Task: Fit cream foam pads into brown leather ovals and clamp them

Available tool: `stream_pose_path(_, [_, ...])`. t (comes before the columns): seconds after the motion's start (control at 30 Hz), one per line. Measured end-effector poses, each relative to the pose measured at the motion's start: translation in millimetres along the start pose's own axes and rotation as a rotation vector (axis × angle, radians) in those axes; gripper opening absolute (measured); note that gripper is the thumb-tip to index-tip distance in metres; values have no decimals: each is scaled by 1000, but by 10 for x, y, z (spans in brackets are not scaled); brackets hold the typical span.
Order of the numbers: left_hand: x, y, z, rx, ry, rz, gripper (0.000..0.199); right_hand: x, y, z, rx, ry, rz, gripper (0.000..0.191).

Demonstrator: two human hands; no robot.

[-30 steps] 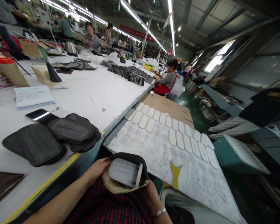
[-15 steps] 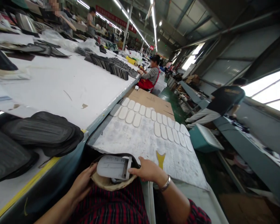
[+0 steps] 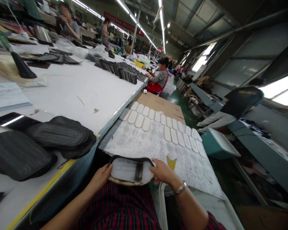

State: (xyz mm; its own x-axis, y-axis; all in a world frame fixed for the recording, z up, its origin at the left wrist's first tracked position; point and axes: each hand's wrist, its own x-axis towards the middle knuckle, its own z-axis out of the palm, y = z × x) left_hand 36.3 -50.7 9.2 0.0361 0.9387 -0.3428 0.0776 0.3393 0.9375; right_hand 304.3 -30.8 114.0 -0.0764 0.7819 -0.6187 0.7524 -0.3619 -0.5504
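Note:
In front of my striped shirt I hold a dark-rimmed oval piece [image 3: 114, 157] between both hands. A whitish plastic plate [image 3: 123, 172] sits inside its rim, with faint writing and a dark slotted bracket [image 3: 138, 172] toward the right. My left hand [image 3: 101, 175] grips the left end, fingers closed at the rim. At the right end my right hand [image 3: 162, 171] is closed on the rim, thumb by the plate. The underside of the piece is hidden. Just beyond my right hand, a yellow notched piece [image 3: 171, 163] lies on the whitish work board [image 3: 139, 143].
Rows of white oval pieces [image 3: 146, 124] lie on the board. Stacked black oval pads [image 3: 60, 135] lie on the white table [image 3: 69, 92] at left. A seated co-worker [image 3: 162, 78] is farther along the table; another person [image 3: 242, 99] bends at the right shelf.
The plastic plate, tilted and standing partly out of the piece before, now lies level inside the rim. Both hands have shifted to the piece's ends; the view has moved slightly.

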Motion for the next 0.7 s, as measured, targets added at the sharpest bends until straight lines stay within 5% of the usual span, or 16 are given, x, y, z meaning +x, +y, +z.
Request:
stream_pose_path(0.13, [79,122,-39,179,-70,39,44,29,550,29,66,-125,120,36])
stream_pose_path(0.17, [116,159,-57,269,-86,56,46,32,585,56,12,-71,100,37])
stream_pose_path(0.3, [326,329,-84,620,-107,189,42,83,407,147,-446,333,-195,53])
stream_pose_path(0.43, [556,486,-28,756,-199,210,26,269,238,161,-675,251,-496,26])
stream_pose_path(0.7, [776,621,-67,706,-495,169,32,642,253,53,-719,171,-374,30])
